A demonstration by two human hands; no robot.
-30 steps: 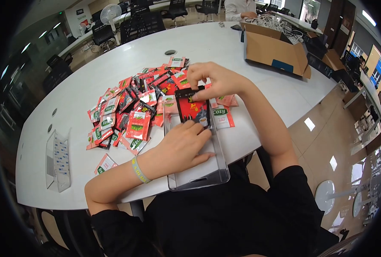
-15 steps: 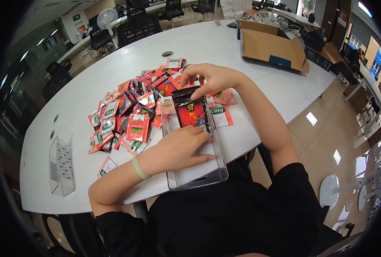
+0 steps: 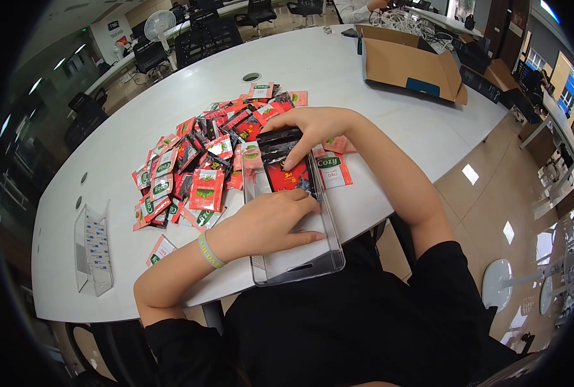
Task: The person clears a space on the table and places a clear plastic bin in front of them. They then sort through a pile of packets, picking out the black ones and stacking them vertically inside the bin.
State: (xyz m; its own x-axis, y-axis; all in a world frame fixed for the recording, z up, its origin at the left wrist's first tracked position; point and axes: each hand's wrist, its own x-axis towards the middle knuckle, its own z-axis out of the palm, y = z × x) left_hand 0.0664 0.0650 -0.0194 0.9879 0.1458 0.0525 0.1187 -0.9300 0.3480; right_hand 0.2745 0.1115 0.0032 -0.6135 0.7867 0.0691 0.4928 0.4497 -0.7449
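Observation:
A black and red 3in1 coffee sachet (image 3: 287, 177) lies lengthwise in a clear plastic tray (image 3: 329, 248) at the table's front edge. My right hand (image 3: 316, 132) closes over its far end, thumb pressed on the front and fingers behind the dark top. Across the near end rests my left hand (image 3: 267, 222), fingers laid over the sachet and thumb stretched apart; its fingertips are partly hidden. Left of the tray spreads a heap of red, pink and black sachets (image 3: 196, 161). A Cozy sachet (image 3: 334, 171) lies just right of the tray.
A second clear plastic holder (image 3: 93, 251) with blue-printed strips stands at the table's left. An open cardboard box (image 3: 409, 68) sits at the back right, by a tangle of white cables (image 3: 403, 26). One loose sachet (image 3: 162, 249) lies near my left forearm. Another person's sleeve shows behind.
My right hand has come down and nearer, its thumb sliding from the sachet's dark top onto the printed front. My left hand stays in place.

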